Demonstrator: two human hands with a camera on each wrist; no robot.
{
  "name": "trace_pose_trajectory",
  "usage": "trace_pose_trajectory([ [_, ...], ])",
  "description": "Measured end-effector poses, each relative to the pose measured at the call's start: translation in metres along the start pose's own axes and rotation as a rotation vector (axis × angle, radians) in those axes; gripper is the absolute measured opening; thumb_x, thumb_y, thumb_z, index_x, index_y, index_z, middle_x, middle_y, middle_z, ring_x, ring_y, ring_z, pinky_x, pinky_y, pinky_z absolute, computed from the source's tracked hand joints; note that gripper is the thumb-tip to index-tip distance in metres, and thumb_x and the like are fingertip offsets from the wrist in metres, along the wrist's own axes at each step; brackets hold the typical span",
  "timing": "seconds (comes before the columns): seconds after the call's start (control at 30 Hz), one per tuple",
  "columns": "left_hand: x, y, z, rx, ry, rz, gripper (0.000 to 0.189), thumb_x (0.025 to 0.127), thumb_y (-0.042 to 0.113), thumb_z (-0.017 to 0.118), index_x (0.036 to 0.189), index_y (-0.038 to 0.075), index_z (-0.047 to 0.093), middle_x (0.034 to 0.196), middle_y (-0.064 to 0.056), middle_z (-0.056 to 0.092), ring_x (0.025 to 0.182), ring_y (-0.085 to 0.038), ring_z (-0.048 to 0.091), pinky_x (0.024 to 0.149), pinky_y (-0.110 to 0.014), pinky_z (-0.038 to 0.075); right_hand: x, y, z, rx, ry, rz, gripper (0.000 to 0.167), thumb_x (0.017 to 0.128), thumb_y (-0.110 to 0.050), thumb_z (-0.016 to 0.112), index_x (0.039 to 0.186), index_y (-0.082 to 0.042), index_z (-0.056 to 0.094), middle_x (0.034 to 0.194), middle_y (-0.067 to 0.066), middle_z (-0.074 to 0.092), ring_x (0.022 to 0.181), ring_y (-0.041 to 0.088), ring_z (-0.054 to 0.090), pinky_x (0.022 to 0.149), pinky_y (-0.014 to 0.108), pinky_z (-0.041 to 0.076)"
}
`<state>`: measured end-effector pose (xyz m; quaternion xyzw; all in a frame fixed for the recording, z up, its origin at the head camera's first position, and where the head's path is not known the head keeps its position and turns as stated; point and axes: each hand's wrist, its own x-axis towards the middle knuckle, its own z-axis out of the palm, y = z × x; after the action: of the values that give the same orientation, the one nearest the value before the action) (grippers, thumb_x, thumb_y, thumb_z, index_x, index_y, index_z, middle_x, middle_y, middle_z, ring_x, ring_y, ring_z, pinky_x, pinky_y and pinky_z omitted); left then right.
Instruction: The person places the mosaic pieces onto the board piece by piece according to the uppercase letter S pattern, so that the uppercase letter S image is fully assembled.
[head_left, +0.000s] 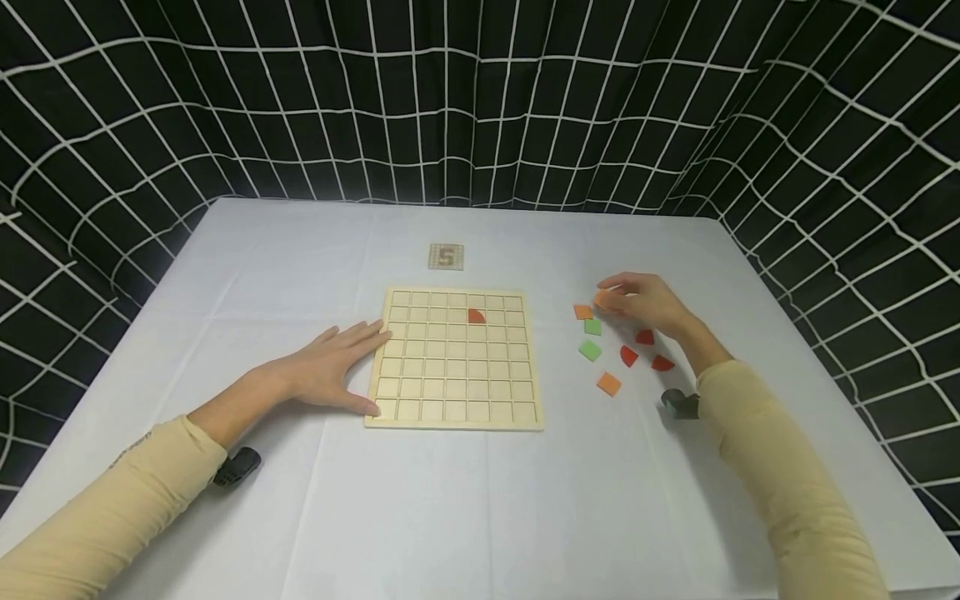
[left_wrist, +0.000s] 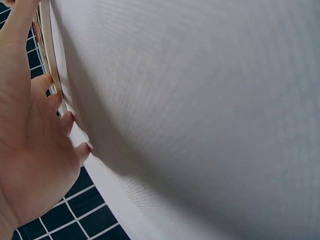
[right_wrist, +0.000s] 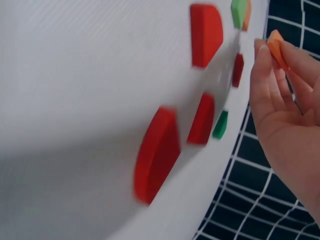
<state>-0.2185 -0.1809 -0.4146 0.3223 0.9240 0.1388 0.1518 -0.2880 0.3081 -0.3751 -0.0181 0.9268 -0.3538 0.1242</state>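
My right hand (head_left: 643, 300) pinches an orange square tile (right_wrist: 278, 49) between thumb and fingertips, at the right of the table. Below and left of it lie an orange tile (head_left: 582, 312), a green tile (head_left: 592, 327) and a second green tile (head_left: 590, 351). At the left edge of a pale wooden grid board (head_left: 455, 428), my left hand (head_left: 326, 367) is spread, its thumb and fingertips at the frame. One red quarter-circle piece (head_left: 476, 317) sits in a cell in the board's upper part. The left wrist view shows the left fingers (left_wrist: 67, 122) along the board's side.
Three red quarter-circle pieces (head_left: 628, 356) lie beneath the right forearm's reach, with another orange tile (head_left: 609, 384) nearer the front. A small square card marked like a 5 or S (head_left: 446, 257) lies behind the board. Black netted cloth (head_left: 465, 100) surrounds the white table (head_left: 420, 517).
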Motion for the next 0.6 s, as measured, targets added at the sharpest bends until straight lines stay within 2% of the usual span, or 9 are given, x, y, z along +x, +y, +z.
trace_pose_trajectory([
  [0.1, 0.0, 0.0, 0.0, 0.003, -0.001, -0.003, 0.117, 0.068, 0.079, 0.061, 0.153, 0.011, 0.017, 0.159, -0.01, 0.007, 0.143, -0.032, 0.005, 0.111, -0.058, 0.004, 0.006, -0.007, 0.006, 0.026, -0.003, -0.009, 0.045, 0.094, -0.03, 0.062, 0.131, -0.006, 0.056, 0.129, 0.019, 0.05, 0.115, 0.033, 0.045, 0.092, 0.045, 0.044],
  [0.2, 0.0, 0.0, 0.0, 0.008, -0.005, -0.005, 0.118, 0.067, 0.079, 0.06, 0.153, 0.011, 0.017, 0.159, -0.01, 0.007, 0.143, -0.032, 0.005, 0.111, -0.057, 0.004, 0.01, -0.015, 0.012, 0.067, -0.011, -0.028, 0.042, 0.095, -0.026, 0.061, 0.13, -0.004, 0.056, 0.125, 0.018, 0.053, 0.11, 0.03, 0.049, 0.092, 0.04, 0.046],
  [0.4, -0.001, 0.001, 0.0, 0.02, 0.001, 0.001, 0.117, 0.068, 0.078, 0.06, 0.153, 0.011, 0.017, 0.159, -0.01, 0.007, 0.143, -0.032, 0.006, 0.111, -0.057, 0.005, 0.018, -0.031, 0.023, 0.139, -0.051, -0.099, 0.039, 0.094, -0.02, 0.062, 0.127, 0.0, 0.057, 0.114, 0.02, 0.059, 0.09, 0.025, 0.065, 0.081, 0.03, 0.051],
  [0.6, -0.002, 0.002, -0.001, 0.026, 0.003, -0.003, 0.117, 0.068, 0.079, 0.06, 0.153, 0.011, 0.018, 0.159, -0.01, 0.008, 0.143, -0.032, 0.006, 0.111, -0.058, 0.005, 0.024, -0.05, 0.033, 0.127, -0.093, -0.102, 0.037, 0.093, -0.019, 0.062, 0.126, -0.002, 0.059, 0.115, 0.018, 0.059, 0.082, 0.025, 0.062, 0.068, 0.031, 0.051],
])
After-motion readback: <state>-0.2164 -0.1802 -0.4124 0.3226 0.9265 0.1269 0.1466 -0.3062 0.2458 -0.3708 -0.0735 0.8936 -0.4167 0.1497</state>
